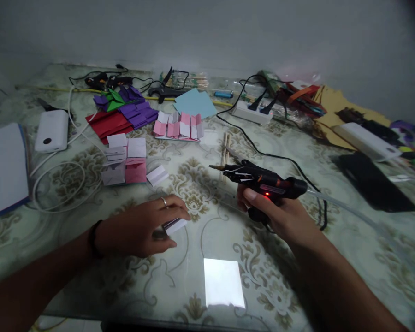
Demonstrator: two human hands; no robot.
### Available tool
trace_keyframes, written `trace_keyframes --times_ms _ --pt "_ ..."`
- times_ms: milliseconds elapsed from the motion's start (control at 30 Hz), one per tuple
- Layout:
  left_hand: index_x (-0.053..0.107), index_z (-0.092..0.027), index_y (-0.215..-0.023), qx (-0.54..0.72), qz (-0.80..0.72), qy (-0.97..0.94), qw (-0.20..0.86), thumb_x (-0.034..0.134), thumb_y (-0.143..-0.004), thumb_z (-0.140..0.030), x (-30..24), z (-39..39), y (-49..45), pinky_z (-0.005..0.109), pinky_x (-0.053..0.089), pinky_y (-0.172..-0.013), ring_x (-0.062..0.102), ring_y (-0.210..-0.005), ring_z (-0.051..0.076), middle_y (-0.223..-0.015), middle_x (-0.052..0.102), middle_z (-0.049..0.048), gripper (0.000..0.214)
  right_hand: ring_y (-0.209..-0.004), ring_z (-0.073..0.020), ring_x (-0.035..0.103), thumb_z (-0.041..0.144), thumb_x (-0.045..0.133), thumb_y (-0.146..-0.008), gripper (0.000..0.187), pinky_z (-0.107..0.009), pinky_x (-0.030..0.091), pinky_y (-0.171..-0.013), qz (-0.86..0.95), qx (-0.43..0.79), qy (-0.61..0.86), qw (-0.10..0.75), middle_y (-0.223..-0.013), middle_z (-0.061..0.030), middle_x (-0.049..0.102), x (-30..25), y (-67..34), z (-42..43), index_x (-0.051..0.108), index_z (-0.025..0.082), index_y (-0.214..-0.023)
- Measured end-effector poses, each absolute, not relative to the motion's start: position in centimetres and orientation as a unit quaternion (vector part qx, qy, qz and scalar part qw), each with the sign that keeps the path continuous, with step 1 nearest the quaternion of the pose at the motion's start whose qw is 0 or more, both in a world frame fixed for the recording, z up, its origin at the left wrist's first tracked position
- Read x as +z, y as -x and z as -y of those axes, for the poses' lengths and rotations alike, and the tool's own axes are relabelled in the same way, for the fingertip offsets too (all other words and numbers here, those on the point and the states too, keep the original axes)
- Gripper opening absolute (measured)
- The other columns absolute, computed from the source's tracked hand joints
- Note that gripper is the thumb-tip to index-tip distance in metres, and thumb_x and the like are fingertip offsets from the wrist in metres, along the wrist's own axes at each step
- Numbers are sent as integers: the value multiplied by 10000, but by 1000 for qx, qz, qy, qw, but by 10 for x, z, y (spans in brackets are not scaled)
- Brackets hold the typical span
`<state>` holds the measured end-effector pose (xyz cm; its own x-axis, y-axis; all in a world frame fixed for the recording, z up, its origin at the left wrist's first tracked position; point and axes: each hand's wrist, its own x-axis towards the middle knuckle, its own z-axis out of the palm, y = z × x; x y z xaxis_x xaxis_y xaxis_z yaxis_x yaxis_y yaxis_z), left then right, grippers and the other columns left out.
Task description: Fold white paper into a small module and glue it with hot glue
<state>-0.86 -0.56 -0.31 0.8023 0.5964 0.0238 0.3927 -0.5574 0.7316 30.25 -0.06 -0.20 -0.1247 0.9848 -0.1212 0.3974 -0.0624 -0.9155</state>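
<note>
My right hand (280,207) is closed round the grip of a black hot glue gun (263,180) with a lit red light, its nozzle pointing left above the table. Lower left of the nozzle, my left hand (148,226) curls its fingers over a small folded white paper piece (175,226), which shows between fingers and thumb. A similar folded paper piece (157,175) lies just beyond that hand, beside a block of folded white and pink papers (135,173). Farther back is a row of pink and white folded papers (178,127).
Red (109,125) and purple folded papers (138,113), light blue sheets (195,103) and a power strip (252,112) lie at the back. A white power bank (52,130) with a cable is at left, a black phone (375,182) at right. Wooden sticks (226,143) lie behind the glue gun.
</note>
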Motion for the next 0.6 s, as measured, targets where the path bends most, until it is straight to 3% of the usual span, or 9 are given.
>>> trace_keyframes --times_ms 333,600 --pt "618 -190 -1336 109 -267 -880 378 587 -796 22 -6 3 14 416 483 -1157 576 -1341 271 -1438 583 127 581 -609 -181 519 690 681 -822 504 -302 432 -546 626 417 597 280 -667 -33 588 6 -299 -1 622 204 -701" --pt "615 -165 -1290 143 -270 -873 380 565 -881 -17 -4 -1 11 372 489 -1116 619 -1267 234 -1340 655 116 438 -633 -194 547 664 696 -831 468 -307 482 -571 633 416 585 291 -683 -31 588 5 -300 1 651 211 -722"
